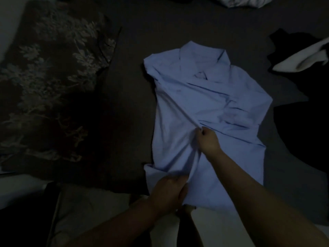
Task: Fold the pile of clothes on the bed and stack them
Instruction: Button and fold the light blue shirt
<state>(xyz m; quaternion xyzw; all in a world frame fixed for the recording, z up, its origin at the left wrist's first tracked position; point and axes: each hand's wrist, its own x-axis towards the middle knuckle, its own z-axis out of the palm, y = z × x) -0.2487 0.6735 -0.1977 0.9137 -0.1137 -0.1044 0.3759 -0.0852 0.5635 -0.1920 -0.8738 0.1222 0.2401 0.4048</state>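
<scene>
A: Shirt [210, 107], pale blue, collared, lies spread on the dark bed cover [135, 82], collar at the far end, hem toward the person. Its left side panel is folded in over the front.

B: Surface and room?

A: Bed cover is plain and dark; light is very low. Left of the shirt sits a dark pillow [51, 82] with a pale leaf print. Right of the shirt lies a black garment [306, 125], with a white cloth [302, 59] on top of it. Beyond the collar, at the top edge, a white crumpled cloth [243, 1].

B: Hands?

A: Right hand [209, 139] is over the middle of the shirt, fingers curled, pinching a raised ridge of its fabric that runs taut up toward the left shoulder. Left hand [169, 191] grips the shirt's near left edge by the hem, fingers curled round the cloth.

B: Anything hard to read?

A: Black garment's shape is lost in shadow; cannot tell what kind it is. White crumpled cloth is cut off by the frame. Near left of the shirt, below the bed cover's edge, are pale and dark surfaces too dim to identify. Both forearms run out of the bottom edge.

B: Containers?

A: Cannot make out any.
</scene>
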